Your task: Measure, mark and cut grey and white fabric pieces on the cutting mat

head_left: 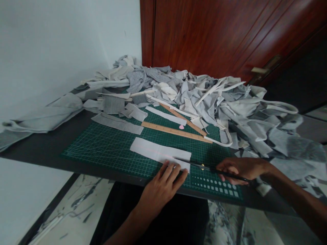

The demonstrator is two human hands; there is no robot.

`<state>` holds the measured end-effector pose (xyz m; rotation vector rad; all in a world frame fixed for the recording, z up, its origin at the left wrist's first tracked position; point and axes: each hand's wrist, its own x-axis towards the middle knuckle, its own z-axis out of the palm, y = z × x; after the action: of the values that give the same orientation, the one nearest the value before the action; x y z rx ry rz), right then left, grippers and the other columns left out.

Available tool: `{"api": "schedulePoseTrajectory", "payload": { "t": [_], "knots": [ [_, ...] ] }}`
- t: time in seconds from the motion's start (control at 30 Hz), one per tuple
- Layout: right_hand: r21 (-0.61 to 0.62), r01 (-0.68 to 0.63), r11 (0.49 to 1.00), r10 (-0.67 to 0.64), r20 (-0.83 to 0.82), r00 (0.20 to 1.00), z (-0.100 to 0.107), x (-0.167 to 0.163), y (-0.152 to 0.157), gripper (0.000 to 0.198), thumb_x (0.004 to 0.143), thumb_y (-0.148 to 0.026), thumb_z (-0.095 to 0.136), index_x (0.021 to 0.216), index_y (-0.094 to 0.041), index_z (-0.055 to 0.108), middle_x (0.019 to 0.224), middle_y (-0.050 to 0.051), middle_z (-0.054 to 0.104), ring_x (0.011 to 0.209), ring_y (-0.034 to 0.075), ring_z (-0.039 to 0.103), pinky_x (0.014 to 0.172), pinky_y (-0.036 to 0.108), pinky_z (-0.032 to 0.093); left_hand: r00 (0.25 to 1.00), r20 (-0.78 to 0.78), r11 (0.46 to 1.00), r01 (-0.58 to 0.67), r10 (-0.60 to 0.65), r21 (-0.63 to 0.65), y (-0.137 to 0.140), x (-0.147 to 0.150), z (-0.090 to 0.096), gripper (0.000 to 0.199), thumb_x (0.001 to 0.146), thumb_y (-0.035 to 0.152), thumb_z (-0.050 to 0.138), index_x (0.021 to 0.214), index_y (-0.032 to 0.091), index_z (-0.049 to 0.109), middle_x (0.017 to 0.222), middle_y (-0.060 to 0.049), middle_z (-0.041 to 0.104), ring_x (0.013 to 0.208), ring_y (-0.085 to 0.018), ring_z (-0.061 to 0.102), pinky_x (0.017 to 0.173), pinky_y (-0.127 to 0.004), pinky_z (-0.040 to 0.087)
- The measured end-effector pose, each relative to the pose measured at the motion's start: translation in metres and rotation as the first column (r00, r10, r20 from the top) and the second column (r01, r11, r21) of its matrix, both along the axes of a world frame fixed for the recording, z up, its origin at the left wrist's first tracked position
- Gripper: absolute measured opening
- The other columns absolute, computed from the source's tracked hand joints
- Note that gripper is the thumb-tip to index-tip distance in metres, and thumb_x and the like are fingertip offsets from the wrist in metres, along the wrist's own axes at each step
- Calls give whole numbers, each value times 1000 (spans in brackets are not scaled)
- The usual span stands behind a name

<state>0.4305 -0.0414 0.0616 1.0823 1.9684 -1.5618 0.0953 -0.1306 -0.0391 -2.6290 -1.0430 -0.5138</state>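
A white fabric strip (150, 149) lies on the green cutting mat (107, 156), with a faint reddish line along its length. My left hand (166, 180) rests with its fingers stretched out on the strip's near right edge. In my right hand (240, 168) are black-handled scissors (204, 167), held at the right of the strip. Their blades reach leftward into the strip from its right end, between its far and near edges. The fingers of my right hand wrap round the handles.
Two wooden rulers (176, 131) lie beyond the strip, near a pink chalk piece (181, 127) and a narrow white strip (166, 116). Grey and white fabric scraps (158, 81) heap along the back and right. A grey strip (117, 123) lies at the left. Scraps litter the floor.
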Motion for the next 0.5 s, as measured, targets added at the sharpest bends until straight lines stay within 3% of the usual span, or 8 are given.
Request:
{"api": "schedulePoseTrajectory", "payload": {
  "t": [0.23, 0.5],
  "knots": [
    [28, 27, 999, -27, -16, 1000, 4, -7, -3, 30, 76, -43, 70, 87, -16, 63, 83, 3, 64, 71, 14, 55, 61, 24, 42, 1000, 8, 1000, 7, -7, 7, 0, 0, -1, 47, 107, 26, 53, 153, 21, 51, 141, -7, 62, 136, -25, 56, 118, -43, 46],
    [-40, 31, 999, -32, -21, 999, 8, -8, -1, 35, 78, -47, 71, 93, -17, 61, 72, -2, 57, 58, 10, 50, 49, 20, 37, 1000, 19, 1000, 10, -10, -1, 0, 0, 0, 47, 107, 24, 54, 154, 21, 51, 141, -7, 62, 136, -25, 55, 119, -42, 45]
  ]
}}
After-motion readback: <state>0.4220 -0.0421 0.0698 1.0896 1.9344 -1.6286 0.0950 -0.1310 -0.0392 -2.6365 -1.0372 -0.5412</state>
